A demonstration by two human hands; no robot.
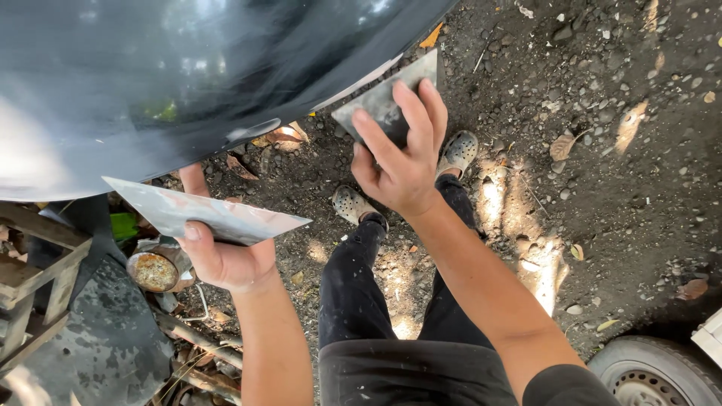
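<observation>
My left hand [222, 256] grips a flat metal spreader plate [203, 213] smeared with grey and pinkish filler, held level below a glossy black curved body panel [188, 75]. My right hand [402, 154] presses a second, smaller metal spreader [387, 98] against the lower edge of that panel, fingers spread over its back. Below are my legs in black trousers and grey perforated clogs [457, 153].
A round open tin of filler [154, 271] sits at the left beside wooden planks [34, 263] and sticks. The ground is dark gravel with dry leaves. A car tyre [654, 372] shows at the bottom right.
</observation>
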